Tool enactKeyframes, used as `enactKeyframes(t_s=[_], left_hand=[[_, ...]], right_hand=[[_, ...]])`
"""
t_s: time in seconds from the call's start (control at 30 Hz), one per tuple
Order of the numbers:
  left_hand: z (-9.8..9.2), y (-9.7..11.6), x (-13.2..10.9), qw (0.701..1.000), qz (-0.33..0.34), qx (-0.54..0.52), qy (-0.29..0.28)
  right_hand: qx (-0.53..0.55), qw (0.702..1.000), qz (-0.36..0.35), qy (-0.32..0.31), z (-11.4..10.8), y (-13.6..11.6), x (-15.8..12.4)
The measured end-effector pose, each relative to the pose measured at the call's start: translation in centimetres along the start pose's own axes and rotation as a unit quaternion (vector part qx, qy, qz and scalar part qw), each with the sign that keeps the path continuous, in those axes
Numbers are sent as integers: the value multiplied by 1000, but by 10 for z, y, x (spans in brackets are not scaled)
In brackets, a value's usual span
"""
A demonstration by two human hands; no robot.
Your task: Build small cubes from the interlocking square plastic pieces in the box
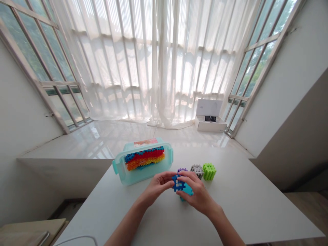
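Observation:
Both hands meet over the middle of the table at a dark blue interlocking plastic piece with notched edges and a window grid. My left hand pinches its left edge between thumb and fingers. My right hand is curled around its right side. Under the right hand a light blue piece shows in part; whether it is joined to the dark blue one I cannot tell. Just behind the hands stand a purple block, partly hidden, a grey cube and a lime green cube.
A pale turquoise bin leans to the left on the white table, holding stacked red, orange, yellow and blue pieces. An open white box with a dark phone-like device rests on the sill by the curtain. A cable lies at lower left.

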State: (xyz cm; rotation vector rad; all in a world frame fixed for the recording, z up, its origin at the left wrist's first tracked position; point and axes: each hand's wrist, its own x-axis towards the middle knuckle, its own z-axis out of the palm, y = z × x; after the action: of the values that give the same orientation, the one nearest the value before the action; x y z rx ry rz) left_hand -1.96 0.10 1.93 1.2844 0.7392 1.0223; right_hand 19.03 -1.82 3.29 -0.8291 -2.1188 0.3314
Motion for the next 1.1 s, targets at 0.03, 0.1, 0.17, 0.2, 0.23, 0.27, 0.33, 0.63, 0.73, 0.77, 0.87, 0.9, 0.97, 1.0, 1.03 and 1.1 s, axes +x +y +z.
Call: enactKeyframes(t_s=[0.03, 0.1, 0.17, 0.2, 0.23, 0.27, 0.33, 0.63, 0.73, 0.77, 0.87, 0.9, 0.97, 1.0, 1.03, 1.1], left_hand=[[1, 0, 0, 1000, 0, -2, -7], [2, 1, 0, 1000, 0, -3, -22], [4, 0, 0, 999, -1, -6, -32], [5, 0, 0, 999, -3, -6, -33], [5, 0, 0, 999, -7, -7, -32], [5, 1, 0, 1000, -12, -5, -26], [4, 3, 0, 1000, -14, 2, 0], [-5, 8, 2, 991, 11, -1, 134], [-5, 6, 3, 989, 2, 2, 147], [-5, 6, 4, 988, 0, 1, 152], [-6, 7, 4, 985, -4, -6, 173], [-6, 7, 5, 983, -6, -9, 182], [-8, 9, 5, 981, -10, -14, 195], [-9, 9, 5, 980, -12, -16, 200], [-9, 9, 5, 979, -13, -18, 205], [-10, 10, 6, 977, -17, -20, 210]], right_hand=[[0, 1000, -1, -2, -1, 0, 0], [-4, 1000, -3, -6, -3, 0, -1], [-10, 1000, -7, -10, -6, 0, -4], [-12, 1000, -8, -11, -7, 0, -6], [-13, 1000, -7, -9, -10, 2, -9], [-13, 1000, -4, -4, -13, 3, -13], [-15, 1000, 16, 18, -22, 10, -24], [-19, 990, 112, 86, -54, 50, -75], [-18, 991, 115, 72, -49, 56, -83], [-19, 991, 115, 65, -47, 57, -84], [-22, 991, 117, 56, -46, 58, -87], [-22, 991, 120, 56, -47, 58, -88], [-22, 990, 129, 57, -49, 58, -89], [-22, 989, 133, 55, -50, 58, -90], [-23, 989, 135, 50, -50, 58, -91], [-25, 990, 138, 36, -50, 58, -92]])
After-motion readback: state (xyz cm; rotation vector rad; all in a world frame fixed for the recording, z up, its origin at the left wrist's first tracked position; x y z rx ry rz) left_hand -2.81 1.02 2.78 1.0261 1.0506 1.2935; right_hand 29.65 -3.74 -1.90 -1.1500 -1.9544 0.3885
